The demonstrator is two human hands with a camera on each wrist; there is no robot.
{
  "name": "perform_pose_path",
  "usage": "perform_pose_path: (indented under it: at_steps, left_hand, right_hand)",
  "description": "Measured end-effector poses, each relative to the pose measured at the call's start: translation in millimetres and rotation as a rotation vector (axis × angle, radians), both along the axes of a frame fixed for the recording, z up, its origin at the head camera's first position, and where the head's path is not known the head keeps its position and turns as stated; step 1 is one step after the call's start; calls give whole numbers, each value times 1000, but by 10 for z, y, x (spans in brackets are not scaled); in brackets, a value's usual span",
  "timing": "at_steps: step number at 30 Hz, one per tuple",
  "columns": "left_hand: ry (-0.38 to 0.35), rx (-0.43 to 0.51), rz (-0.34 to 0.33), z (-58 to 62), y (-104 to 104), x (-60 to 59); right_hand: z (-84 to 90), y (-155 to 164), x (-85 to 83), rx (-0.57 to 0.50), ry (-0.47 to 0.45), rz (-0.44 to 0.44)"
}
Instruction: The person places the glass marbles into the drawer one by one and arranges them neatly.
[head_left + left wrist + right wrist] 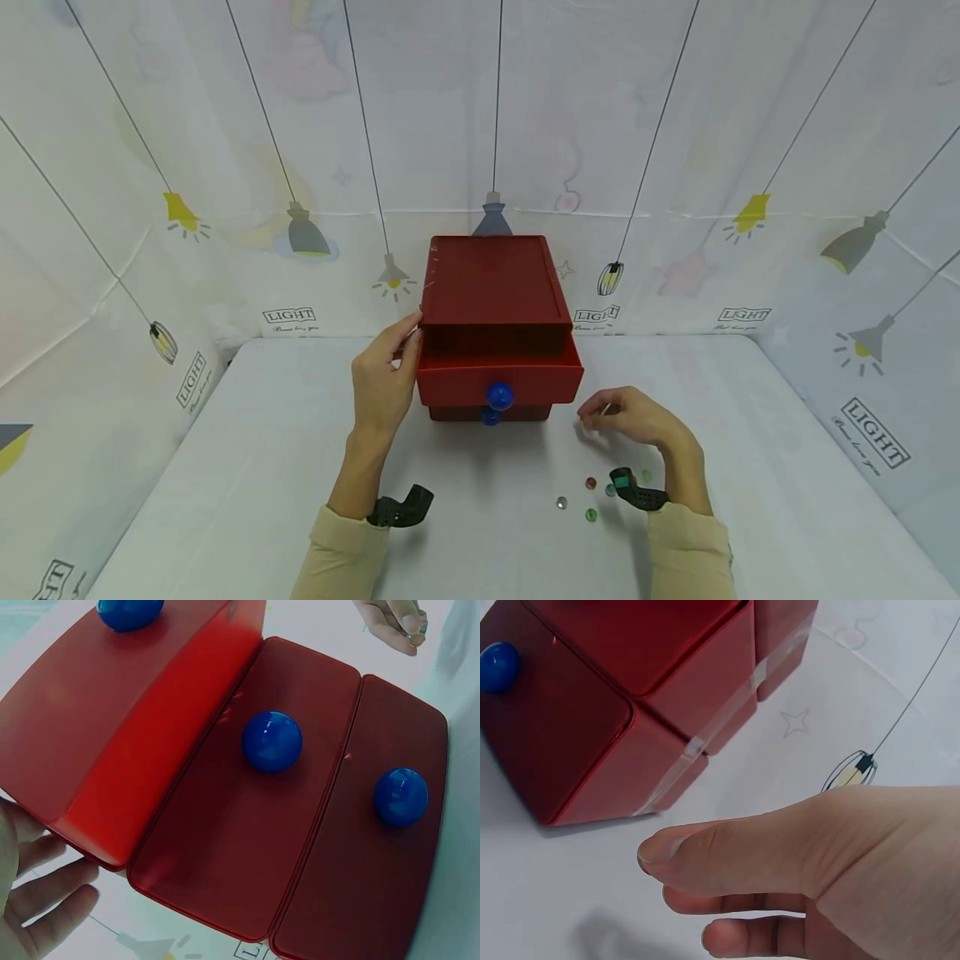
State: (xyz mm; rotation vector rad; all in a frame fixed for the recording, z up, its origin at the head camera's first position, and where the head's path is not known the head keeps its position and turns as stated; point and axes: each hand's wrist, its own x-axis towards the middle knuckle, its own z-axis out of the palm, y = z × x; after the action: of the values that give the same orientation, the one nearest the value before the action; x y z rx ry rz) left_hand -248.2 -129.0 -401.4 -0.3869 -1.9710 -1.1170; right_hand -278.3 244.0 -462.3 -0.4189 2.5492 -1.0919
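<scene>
A red drawer box [495, 279] stands at the back of the table with its top drawer [457, 387] pulled out. Blue knobs [271, 741] mark the drawer fronts, and the two lower drawers are closed in the left wrist view. My left hand [381, 387] rests against the box's left side, its fingers fairly straight. To the right of the box, just above the table, my right hand [633, 415] pinches a small clear marble [415, 638] between thumb and fingertips. In the right wrist view the thumb and fingers hide that marble.
Several small glass marbles lie near my right wrist, among them a red one [591, 482], a green one [591, 515] and a clear one [562, 502]. A white cloth backdrop [810, 333] printed with lamps stands behind and beside the table [262, 467].
</scene>
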Motion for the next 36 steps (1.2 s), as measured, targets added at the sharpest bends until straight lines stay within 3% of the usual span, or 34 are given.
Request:
perform_pose_path:
  at_steps: [14,36]
  left_hand:
    - [11,-2,-5,-6,-3,-9]
    - [-4,-11,5,-6,-1,-8]
  right_hand:
    - [151,-14,58,-11,54,4]
    - [148,7,54,-39,62,30]
